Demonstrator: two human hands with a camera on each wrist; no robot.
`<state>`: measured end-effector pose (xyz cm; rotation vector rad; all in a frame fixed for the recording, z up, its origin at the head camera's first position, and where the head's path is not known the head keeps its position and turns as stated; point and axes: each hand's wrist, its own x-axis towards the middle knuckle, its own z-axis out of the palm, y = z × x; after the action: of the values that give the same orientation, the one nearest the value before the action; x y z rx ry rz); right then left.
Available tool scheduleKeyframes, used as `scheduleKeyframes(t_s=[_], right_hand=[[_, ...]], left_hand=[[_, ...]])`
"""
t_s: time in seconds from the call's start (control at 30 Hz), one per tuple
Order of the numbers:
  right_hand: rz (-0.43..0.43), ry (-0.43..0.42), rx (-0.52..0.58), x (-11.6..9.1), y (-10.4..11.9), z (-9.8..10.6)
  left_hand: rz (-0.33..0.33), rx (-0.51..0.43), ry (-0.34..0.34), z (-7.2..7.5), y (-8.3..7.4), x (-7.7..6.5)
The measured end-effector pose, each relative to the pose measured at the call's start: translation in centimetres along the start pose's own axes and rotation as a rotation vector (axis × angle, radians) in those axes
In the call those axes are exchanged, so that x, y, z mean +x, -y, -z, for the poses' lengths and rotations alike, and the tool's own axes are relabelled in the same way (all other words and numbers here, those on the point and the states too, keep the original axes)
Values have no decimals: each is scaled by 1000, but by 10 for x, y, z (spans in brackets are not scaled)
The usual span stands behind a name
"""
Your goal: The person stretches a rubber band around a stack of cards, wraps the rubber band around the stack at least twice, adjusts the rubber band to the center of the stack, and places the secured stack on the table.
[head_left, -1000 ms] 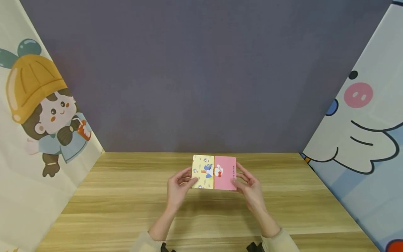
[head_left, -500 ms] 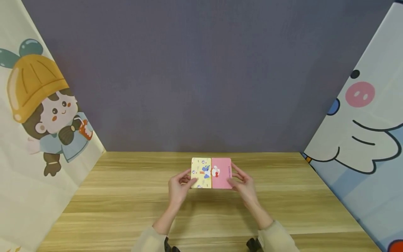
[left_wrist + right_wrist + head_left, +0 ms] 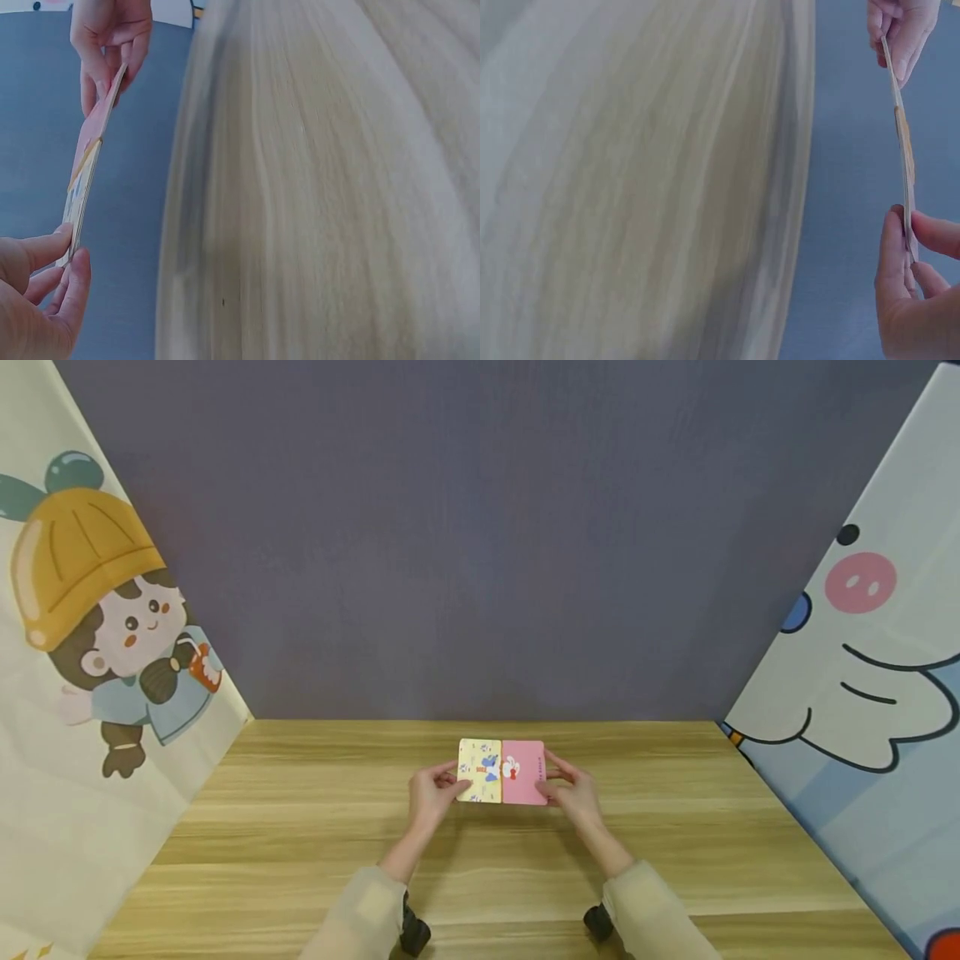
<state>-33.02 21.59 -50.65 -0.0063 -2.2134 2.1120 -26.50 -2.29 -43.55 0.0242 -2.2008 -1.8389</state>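
Observation:
A small two-panel booklet (image 3: 501, 772) is spread between both hands, seemingly raised over the table. Its left panel (image 3: 472, 760) is yellow with a blue figure; the right panel (image 3: 528, 768) is pink with a white rabbit. An orange-brown strip (image 3: 85, 163) runs down the middle. My left hand (image 3: 432, 792) pinches the yellow outer edge, thumb on the front. The pink outer edge is pinched by my right hand (image 3: 573, 792), fingers behind it. In the right wrist view the booklet (image 3: 901, 135) appears nearly edge-on and thin, so its inner side is hidden.
A wood-grain table (image 3: 300, 843) lies beneath the hands. Behind it rises a plain grey panel (image 3: 480, 543). Printed cartoon sheets flank it, on the left (image 3: 45, 760) and on the right (image 3: 900, 810). Black wrist devices (image 3: 414, 935) show by the sleeves.
Both hands have reached farther forward with the booklet, which looks smaller now. The right hand has shifted a little left. Their pinch on the booklet is unchanged.

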Motion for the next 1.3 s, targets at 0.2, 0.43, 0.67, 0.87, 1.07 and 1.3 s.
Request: scheduleKeyframes(t_s=[0.2,0.43,0.67,0.87,1.07,1.3], right_hand=[[-28,27,-95,-10,25,-7],[-87,3,-155,-27,67,-21],[-148,-1,-206,-20,59,-26],[-183,-7,-229,-16,50,-26],[-236,-4,-208,-14,45,-27],[-247,7,-238,-14,43,-27]], left_hand=[[49,64,22,-2,8,7],[114,91,44,-6,18,15],[139,152,58,-7,31,22],[196,177,63,-10,39,25],[207,172,71,-11,41,25],[234,196,97,-10,41,26]])
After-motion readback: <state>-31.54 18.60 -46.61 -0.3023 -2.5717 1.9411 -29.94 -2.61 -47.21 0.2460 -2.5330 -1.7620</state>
